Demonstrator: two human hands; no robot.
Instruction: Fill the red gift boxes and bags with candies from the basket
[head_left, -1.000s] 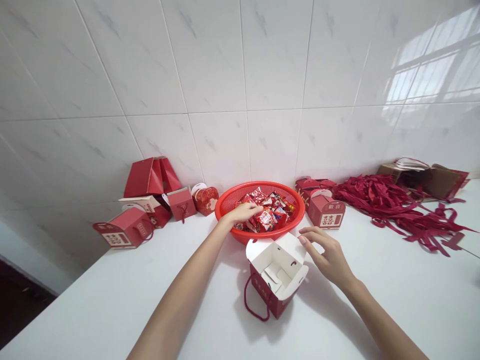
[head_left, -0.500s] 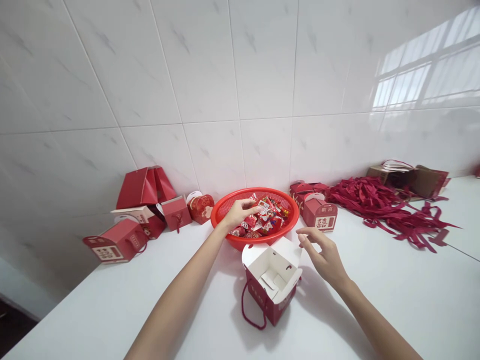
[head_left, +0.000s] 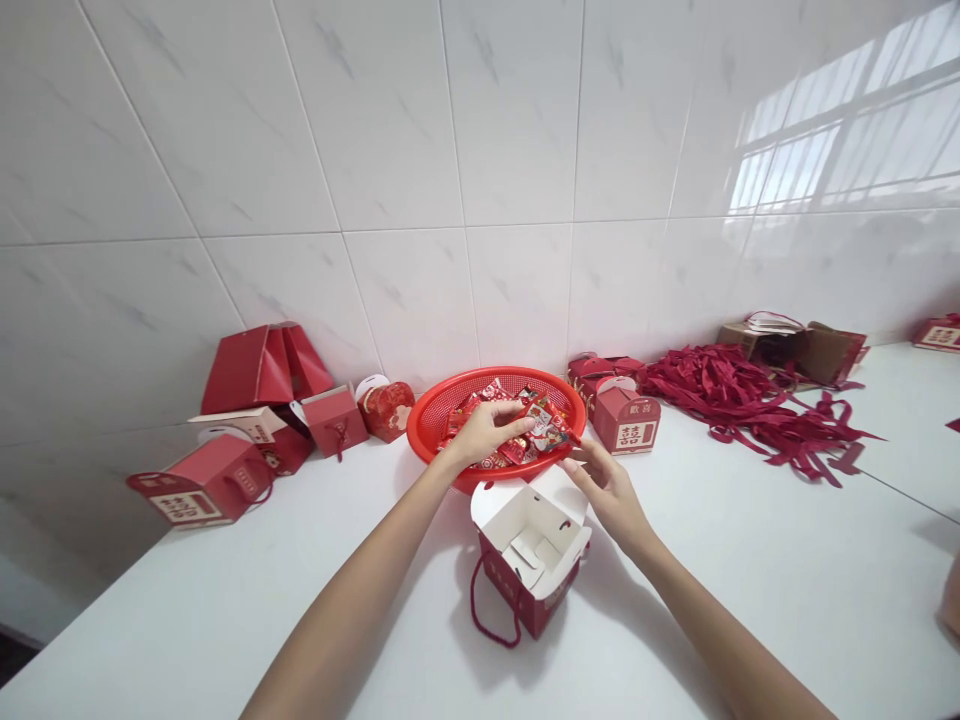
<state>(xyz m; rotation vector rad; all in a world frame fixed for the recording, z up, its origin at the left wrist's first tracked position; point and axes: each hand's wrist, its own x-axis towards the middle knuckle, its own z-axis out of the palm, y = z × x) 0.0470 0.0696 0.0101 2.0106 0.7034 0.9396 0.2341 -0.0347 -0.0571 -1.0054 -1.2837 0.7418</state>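
Observation:
My left hand (head_left: pixel 491 432) is over the red plastic basket (head_left: pixel 421 425), thumb and fingers closed on a wrapped candy (head_left: pixel 541 422). Several more red-wrapped candies (head_left: pixel 514 450) lie under it in the basket. Just in front stands a red gift box (head_left: pixel 501 570), its white flaps spread and its white inside showing folded card at the bottom. A dark red cord handle (head_left: pixel 475 615) hangs from the box's side. Behind the box's right flap, my right hand (head_left: pixel 609 490) is beside the basket's rim, fingers parted and apparently holding nothing.
Red boxes (head_left: pixel 214 485) and a red paper bag (head_left: pixel 259 365) stand at the left. Right of the basket are another red box (head_left: pixel 626 415), a heap of dark red ribbons (head_left: pixel 720 395) and a brown carton (head_left: pixel 810 355). The tiled wall (head_left: pixel 405 290) closes off the back.
My left hand has taken hold of a candy and lifts it toward the basket's right side. My right hand has moved in closer to the rim. The view has shifted slightly.

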